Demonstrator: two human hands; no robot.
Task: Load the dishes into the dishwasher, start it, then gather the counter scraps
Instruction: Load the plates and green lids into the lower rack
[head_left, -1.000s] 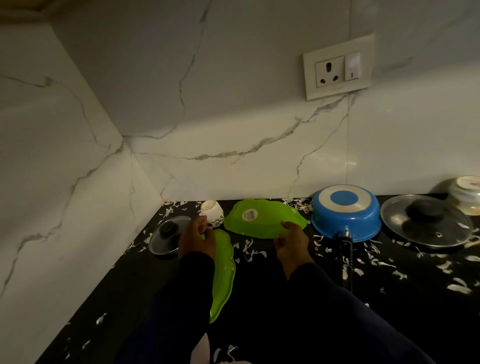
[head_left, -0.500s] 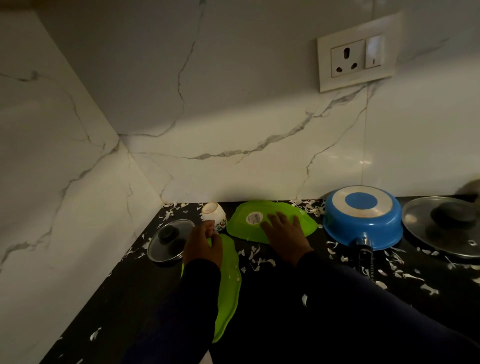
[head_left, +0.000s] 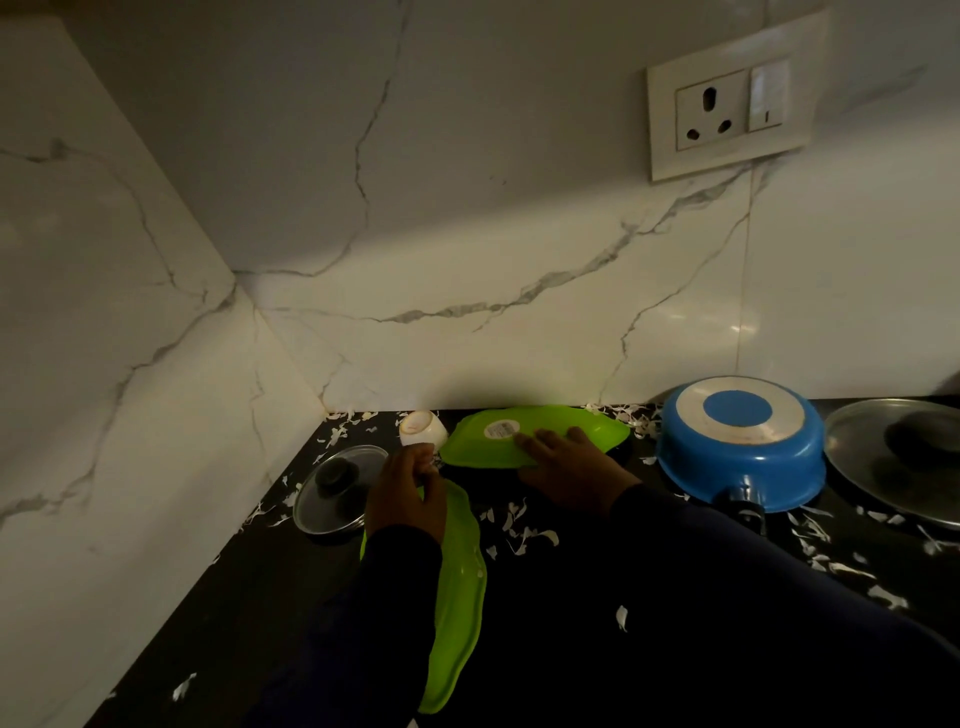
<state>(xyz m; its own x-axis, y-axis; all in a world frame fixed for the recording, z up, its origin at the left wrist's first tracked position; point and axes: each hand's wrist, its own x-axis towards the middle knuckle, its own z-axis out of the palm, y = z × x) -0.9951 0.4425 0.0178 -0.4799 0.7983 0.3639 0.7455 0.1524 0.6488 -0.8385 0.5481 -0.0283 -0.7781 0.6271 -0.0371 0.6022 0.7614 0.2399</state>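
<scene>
At lower centre of the black table (head_left: 218, 597), one green plate (head_left: 460, 577) is gripped on edge by the left hand (head_left: 405, 499), while the overturned green plate (head_left: 535, 434) behind is pressed by the right hand (head_left: 566, 467), fingers flat and together.

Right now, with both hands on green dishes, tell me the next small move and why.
Probably curl the right hand around the near rim of the overturned green dish and lift it. That hand lies flat on the dish, which still sits on the counter, while the left hand already holds the other green dish.
</scene>
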